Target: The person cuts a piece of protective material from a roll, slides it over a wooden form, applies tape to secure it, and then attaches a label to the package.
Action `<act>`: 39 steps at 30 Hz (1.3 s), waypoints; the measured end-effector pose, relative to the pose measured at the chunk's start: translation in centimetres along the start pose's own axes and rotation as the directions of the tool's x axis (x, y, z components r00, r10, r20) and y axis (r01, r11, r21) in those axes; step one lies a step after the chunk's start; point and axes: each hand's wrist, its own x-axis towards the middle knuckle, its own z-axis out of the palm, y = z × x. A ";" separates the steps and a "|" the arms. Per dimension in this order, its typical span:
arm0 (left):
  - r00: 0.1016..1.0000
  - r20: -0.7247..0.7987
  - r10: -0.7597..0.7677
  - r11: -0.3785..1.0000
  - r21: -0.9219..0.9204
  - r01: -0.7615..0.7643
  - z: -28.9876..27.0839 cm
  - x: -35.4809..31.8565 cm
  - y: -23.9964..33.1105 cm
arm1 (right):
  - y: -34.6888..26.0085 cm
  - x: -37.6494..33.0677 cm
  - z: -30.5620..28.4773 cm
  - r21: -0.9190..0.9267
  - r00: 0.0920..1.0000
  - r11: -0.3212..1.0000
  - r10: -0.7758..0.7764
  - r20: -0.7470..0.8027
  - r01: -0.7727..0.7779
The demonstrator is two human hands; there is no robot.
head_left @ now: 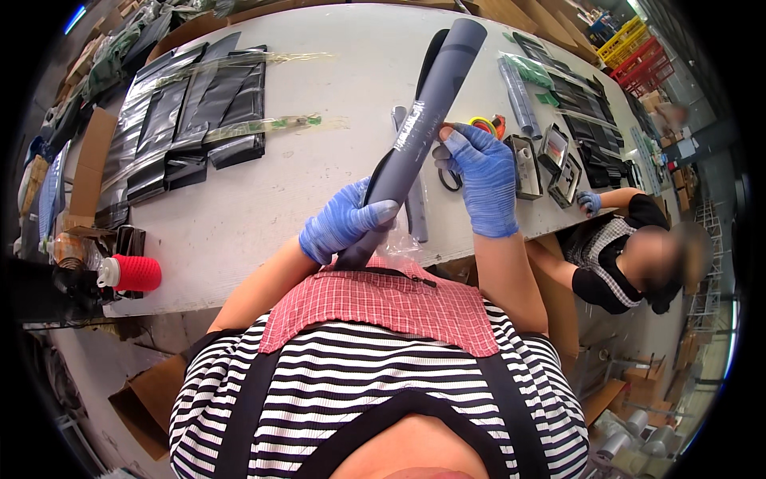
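Observation:
My left hand [349, 217], in a blue knit glove, is wrapped round the lower part of a long grey rolled sheet [431, 104]. The roll slants up and to the right, with white print on its side and a darker loose edge along its left. My right hand [483, 172], gloved the same, is pinched beside the roll's right side; anything between its fingertips is too small to make out. Under the held roll, another grey roll [416, 209] lies on the white table [319, 104], with crumpled clear film near it. A black loop [452, 181] lies below my right fingers.
Black flat sheets [187, 120] lie taped at the left, and more black packs [586, 104] at the right. Near my right hand stand an orange tape dispenser [499, 125] and a metal box [525, 168]. A red-sleeved bottle [136, 273] is at left; a co-worker [622, 255] is at right.

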 end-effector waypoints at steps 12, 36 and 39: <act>0.997 -0.019 0.069 0.988 0.141 -0.065 0.1 -1.0 0.2 | -0.1 0.8 -0.5 0.074 0.992 0.997 0.002 0.126 -0.011; 0.814 0.370 0.447 0.026 0.905 -0.426 -6.8 -4.6 6.3 | -5.4 1.9 -8.6 -0.656 0.844 0.565 -0.152 0.514 0.501; 0.742 0.149 0.653 0.509 0.640 -0.576 -9.2 -6.3 3.8 | -3.2 1.3 -9.3 -0.464 0.792 0.872 0.169 0.586 0.157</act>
